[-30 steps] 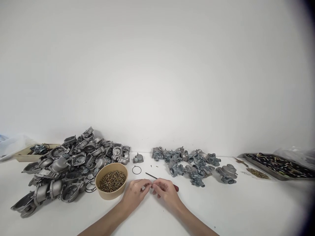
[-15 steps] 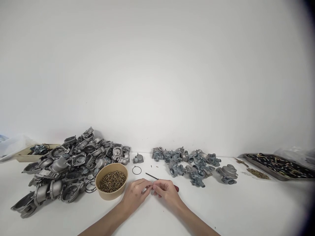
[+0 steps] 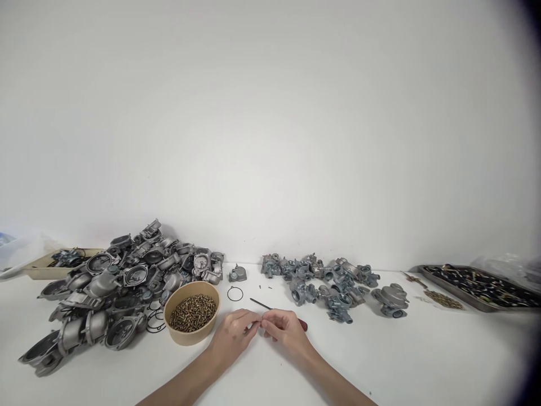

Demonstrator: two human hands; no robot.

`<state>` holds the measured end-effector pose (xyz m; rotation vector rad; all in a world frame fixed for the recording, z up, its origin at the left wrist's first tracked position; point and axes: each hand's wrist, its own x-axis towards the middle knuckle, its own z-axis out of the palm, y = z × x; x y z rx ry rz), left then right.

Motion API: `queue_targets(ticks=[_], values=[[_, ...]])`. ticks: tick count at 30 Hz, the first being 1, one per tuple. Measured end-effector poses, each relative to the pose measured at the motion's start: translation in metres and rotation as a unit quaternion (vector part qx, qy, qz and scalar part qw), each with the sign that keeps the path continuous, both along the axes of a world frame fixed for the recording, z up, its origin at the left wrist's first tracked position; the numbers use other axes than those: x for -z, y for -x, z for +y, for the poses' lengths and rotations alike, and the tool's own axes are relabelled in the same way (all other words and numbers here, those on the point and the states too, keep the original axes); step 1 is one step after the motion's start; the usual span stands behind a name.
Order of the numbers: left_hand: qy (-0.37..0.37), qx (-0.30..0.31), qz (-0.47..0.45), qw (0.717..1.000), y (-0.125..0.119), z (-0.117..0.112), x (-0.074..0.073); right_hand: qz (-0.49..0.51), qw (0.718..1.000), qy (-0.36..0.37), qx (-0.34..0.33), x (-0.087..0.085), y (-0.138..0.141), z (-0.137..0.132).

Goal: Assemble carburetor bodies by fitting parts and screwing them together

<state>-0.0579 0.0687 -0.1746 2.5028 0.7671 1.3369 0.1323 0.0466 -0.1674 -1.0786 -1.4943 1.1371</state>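
Two hands, left hand [image 3: 232, 334] and right hand [image 3: 286, 329], are held over the counter [image 3: 426, 361], whose near edge is out of view. Thumb and forefinger of each are drawn into a pinch, fingertips meeting or nearly so; whether a tiny part is gripped between them cannot be told. Just beyond, the screwdriver [image 3: 261, 304] is partly covered by the right hand, the nearer of the two; contact is not resolved. Its long axis is laid obliquely: red handle [image 3: 303, 325] toward the counter's right edge and slightly nearer, dark shaft slanted leftward toward the far edge. Its tip is pointed roughly at a black ring [image 3: 235, 300]. Farther on, a cup-shaped casting [image 3: 238, 274] is set near the far edge, left of grouped metal bodies [image 3: 302, 290].
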Motion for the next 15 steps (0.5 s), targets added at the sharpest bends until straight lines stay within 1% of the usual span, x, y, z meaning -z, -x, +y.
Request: queue_targets(ticks=[9,15], values=[[-0.005,-0.008,-0.001,1.0,-0.0013,0.0013,0.0001,-0.018,1.0,0.01,0.018,-0.0068,0.0027,-0.0022],[-0.01,-0.011,-0.002,1.0,-0.0008,0.0008,0.0005,-0.024,0.999,0.011,0.026,-0.0057,0.0027,-0.002]])
